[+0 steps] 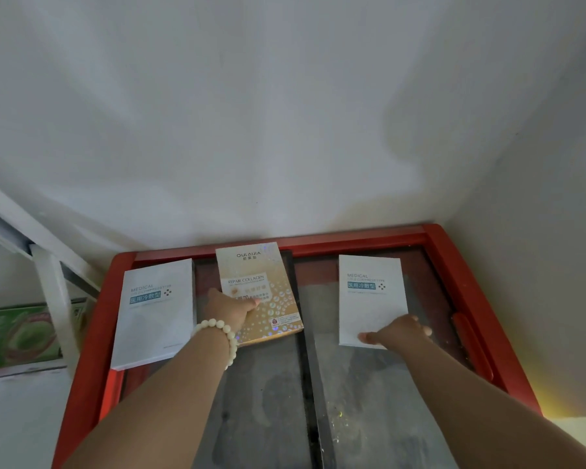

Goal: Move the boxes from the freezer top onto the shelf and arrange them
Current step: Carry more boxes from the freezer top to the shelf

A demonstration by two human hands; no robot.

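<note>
While both forearms are stretched over the freezer top (454,262), two boxes are gripped. The gold box (261,286) is pinched at its near-left edge by the left hand (229,309), thumb on top. The right white box (369,299) is clamped at its near corner by the right hand (398,333). The left white box (153,316) is untouched at the left edge. All three are laid flat on the glass lids (268,401); contents underneath can't be told. A shelf frame (51,282) and green carton (17,336) are seen left, with a white wall (285,130) behind.

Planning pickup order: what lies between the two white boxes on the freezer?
Head view: the gold box, gripped by the left hand, plus bare freezer glass.
</note>
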